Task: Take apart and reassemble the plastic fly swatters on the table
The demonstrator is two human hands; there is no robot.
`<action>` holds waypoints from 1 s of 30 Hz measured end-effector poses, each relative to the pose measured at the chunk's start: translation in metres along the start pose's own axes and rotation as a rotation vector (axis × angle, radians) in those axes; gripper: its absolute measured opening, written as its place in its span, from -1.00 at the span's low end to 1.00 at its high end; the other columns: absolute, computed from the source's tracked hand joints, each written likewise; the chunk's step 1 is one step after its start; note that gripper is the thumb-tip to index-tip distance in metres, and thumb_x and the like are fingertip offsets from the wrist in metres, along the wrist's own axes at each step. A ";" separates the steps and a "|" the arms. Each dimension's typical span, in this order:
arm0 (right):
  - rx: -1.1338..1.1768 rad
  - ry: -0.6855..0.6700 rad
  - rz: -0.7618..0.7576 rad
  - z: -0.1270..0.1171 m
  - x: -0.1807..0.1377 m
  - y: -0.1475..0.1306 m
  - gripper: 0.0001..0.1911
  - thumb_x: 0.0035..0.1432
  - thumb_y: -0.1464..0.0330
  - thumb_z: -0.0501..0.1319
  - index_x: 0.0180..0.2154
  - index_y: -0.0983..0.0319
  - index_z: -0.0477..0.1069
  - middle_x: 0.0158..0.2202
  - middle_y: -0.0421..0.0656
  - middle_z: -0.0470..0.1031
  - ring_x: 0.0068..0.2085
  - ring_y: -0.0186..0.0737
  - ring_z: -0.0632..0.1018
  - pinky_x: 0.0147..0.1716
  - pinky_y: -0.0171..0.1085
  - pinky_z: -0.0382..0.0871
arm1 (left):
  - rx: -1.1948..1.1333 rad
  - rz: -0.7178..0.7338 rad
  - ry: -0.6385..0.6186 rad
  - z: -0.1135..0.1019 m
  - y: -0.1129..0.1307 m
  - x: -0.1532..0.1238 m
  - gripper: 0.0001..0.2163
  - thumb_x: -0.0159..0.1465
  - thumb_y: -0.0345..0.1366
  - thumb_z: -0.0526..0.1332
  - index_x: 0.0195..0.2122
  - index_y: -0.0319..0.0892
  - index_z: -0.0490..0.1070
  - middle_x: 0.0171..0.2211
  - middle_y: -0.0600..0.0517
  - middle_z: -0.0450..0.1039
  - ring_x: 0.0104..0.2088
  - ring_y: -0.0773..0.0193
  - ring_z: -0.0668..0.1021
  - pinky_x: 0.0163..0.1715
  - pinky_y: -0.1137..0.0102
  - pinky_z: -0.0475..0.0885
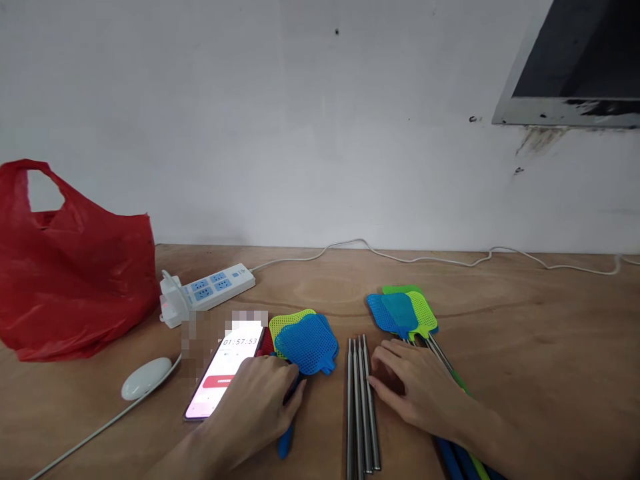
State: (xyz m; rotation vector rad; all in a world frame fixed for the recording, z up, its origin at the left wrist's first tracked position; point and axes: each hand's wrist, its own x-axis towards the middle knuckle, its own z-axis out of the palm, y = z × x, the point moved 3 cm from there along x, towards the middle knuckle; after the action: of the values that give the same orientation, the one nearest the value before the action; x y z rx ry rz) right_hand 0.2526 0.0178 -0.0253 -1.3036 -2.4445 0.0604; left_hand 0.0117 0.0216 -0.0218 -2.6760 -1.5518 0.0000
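Note:
My left hand (257, 407) lies over the lower part of a blue fly swatter (307, 343), its fingers curled round the blue handle. Under that swatter head show a yellow-green head and a red one. My right hand (415, 390) rests palm down on the wooden table (540, 373), fingers bent, the fingertips touching several bare metal rods (361, 407) that lie side by side between my hands. Behind my right hand lies a pile of assembled blue and green swatters (403, 312), their handles running under my wrist.
A phone (225, 377) with a lit timer screen lies left of my left hand. A white power strip (207, 290), a white oval object (147, 377) on a cable and a red plastic bag (70, 267) sit to the left. A white wall stands behind.

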 end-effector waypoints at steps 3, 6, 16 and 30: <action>0.028 -0.019 0.040 0.002 -0.001 -0.002 -0.88 0.21 0.38 0.18 -0.39 0.18 0.29 -0.40 -0.22 0.43 -0.35 -0.20 0.44 -0.39 -0.24 0.10 | -0.022 0.055 -0.032 0.000 0.005 -0.003 -0.71 0.36 -0.28 0.06 -0.51 -0.15 0.38 -0.50 -0.04 0.50 -0.48 0.09 0.54 -0.54 0.33 0.05; 0.042 -0.026 0.116 0.003 -0.001 -0.003 -0.87 0.17 0.35 0.21 -0.41 0.18 0.28 -0.43 -0.23 0.40 -0.38 -0.21 0.42 -0.41 -0.25 0.08 | -0.095 0.135 -0.071 -0.001 0.013 -0.006 -0.72 0.36 -0.27 0.09 -0.51 -0.15 0.36 -0.48 -0.02 0.51 -0.47 0.12 0.53 -0.53 0.34 0.05; 0.013 0.034 0.228 0.005 -0.005 -0.003 -0.86 0.05 0.33 0.22 -0.46 0.18 0.25 -0.48 -0.22 0.41 -0.42 -0.20 0.42 -0.41 -0.25 0.08 | -0.212 0.200 -0.015 0.004 0.020 -0.006 -0.76 0.37 -0.24 0.12 -0.44 -0.16 0.35 -0.45 0.01 0.49 -0.45 0.16 0.53 -0.52 0.34 0.12; -0.031 0.039 0.231 0.007 -0.005 -0.004 -0.85 0.06 0.34 0.21 -0.47 0.17 0.23 -0.50 -0.21 0.45 -0.42 -0.17 0.46 -0.40 -0.25 0.10 | -0.138 0.083 0.103 0.006 0.015 0.000 -0.77 0.43 -0.27 0.06 -0.30 -0.17 0.45 -0.30 -0.04 0.55 -0.33 0.07 0.59 -0.41 0.30 0.36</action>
State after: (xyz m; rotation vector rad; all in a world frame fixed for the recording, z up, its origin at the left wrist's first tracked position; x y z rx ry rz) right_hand 0.2496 0.0122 -0.0320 -1.5805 -2.2608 0.0565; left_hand 0.0245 0.0150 -0.0289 -2.7925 -1.4602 -0.2464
